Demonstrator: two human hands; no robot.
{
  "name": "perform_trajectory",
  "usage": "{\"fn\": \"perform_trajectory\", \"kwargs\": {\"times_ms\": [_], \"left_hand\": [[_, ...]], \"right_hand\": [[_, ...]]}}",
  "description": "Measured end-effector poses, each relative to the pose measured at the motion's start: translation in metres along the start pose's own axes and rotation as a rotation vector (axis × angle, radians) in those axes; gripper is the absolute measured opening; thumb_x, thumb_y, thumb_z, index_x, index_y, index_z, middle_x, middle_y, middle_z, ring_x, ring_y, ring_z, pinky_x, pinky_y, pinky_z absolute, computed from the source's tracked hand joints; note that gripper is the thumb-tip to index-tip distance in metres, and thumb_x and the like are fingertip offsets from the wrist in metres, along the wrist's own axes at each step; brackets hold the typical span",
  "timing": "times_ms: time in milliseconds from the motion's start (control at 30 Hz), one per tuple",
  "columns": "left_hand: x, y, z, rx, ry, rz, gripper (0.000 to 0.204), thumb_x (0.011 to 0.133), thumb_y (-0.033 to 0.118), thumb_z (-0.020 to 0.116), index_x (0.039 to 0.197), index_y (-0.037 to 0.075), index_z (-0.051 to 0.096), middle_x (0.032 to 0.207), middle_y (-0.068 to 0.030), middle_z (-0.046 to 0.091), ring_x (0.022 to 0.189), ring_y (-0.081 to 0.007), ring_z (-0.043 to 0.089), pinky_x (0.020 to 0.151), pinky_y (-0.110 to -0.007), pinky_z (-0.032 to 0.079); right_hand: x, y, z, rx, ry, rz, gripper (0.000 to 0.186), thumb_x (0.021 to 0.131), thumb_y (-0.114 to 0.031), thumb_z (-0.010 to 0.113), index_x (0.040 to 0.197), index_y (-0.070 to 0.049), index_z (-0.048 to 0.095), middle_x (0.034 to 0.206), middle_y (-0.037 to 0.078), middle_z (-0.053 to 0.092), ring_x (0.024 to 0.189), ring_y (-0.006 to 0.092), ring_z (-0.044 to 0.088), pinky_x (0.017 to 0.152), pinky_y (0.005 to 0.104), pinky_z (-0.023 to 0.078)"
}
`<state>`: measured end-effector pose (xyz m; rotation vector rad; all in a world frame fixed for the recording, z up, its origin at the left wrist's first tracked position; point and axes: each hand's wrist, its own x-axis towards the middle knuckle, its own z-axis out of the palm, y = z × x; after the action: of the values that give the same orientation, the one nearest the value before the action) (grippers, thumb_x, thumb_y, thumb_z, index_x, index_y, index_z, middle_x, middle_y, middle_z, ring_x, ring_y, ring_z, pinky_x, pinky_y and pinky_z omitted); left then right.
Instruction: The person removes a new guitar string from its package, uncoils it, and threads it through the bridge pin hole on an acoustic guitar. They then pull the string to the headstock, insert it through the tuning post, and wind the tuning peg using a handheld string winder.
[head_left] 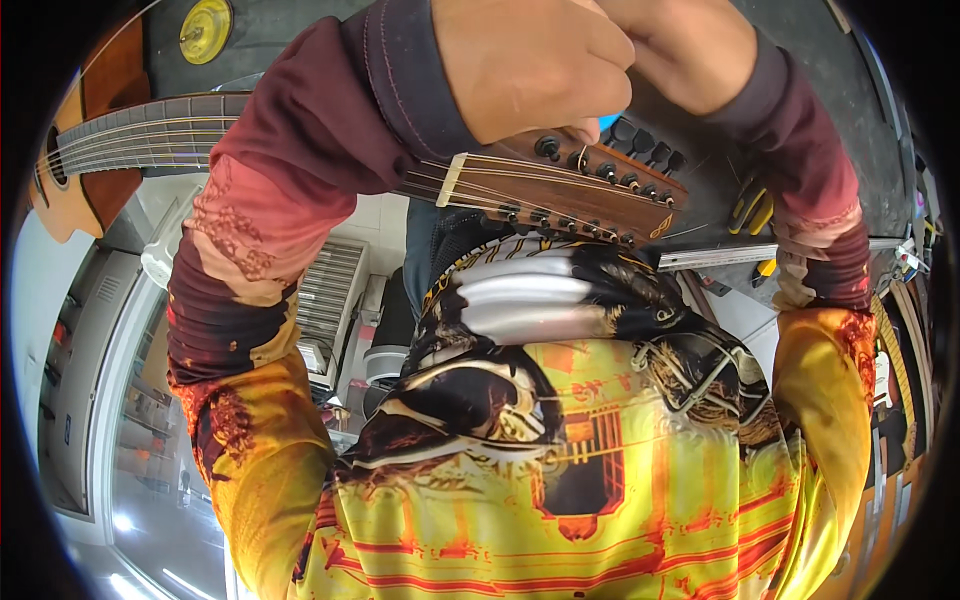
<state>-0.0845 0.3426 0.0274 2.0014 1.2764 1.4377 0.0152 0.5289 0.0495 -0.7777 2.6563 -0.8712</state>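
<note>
Has left hand point(535, 65), fingers curled in, and right hand point(695, 45) close together over the far edge of the guitar headstock point(575, 190), near tuning posts point(607, 170) and a small blue piece point(607, 122); cannot tell either hand's grip, with fingertips largely hidden or cut off. Can follow the guitar neck point(150, 127) leftward to the wooden body point(70, 212) and see yellow-and-black tool handles point(750, 207) and a metal ruler point(720, 257) to the right of the headstock.

Left grip point(540, 65) at guitar headstock point(565, 180)
</note>
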Motion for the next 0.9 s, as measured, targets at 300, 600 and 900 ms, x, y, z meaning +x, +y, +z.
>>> {"fn": "perform_trajectory", "kwargs": {"times_ms": [300,600,900], "left_hand": [[0.007,0.012,-0.009,0.252,-0.127,0.017,0.011,0.071,0.017,0.064,0.07,0.009,0.057,0.07,-0.0039,0.05,0.064,-0.0229,0.058,0.056,-0.035,0.05],[0.003,0.015,0.0,0.32,-0.1,0.016,0.013,0.07,0.019,0.063,0.067,0.008,0.057,0.067,-0.0035,0.052,0.062,-0.0211,0.059,0.052,-0.035,0.05],[0.006,0.016,0.0,0.363,-0.04,0.046,0.011,0.069,0.018,0.064,0.067,0.008,0.058,0.065,-0.0031,0.052,0.061,-0.0205,0.059,0.05,-0.034,0.05]], "right_hand": [[-0.017,-0.011,-0.004,0.041,-0.172,0.111,0.012,0.086,-0.007,0.059,0.096,-0.003,0.065,0.094,0.012,0.062,0.089,0.0381,0.055,0.082,0.0424,0.042],[-0.033,-0.019,-0.027,0.187,-0.344,0.157,0.018,0.084,-0.012,0.062,0.098,-0.001,0.064,0.094,0.017,0.061,0.089,0.0396,0.054,0.081,0.0434,0.043],[-0.024,-0.011,-0.037,0.289,-0.333,0.09,0.021,0.082,-0.008,0.059,0.1,0.001,0.065,0.098,0.021,0.061,0.094,0.0399,0.056,0.082,0.0445,0.046]]}}
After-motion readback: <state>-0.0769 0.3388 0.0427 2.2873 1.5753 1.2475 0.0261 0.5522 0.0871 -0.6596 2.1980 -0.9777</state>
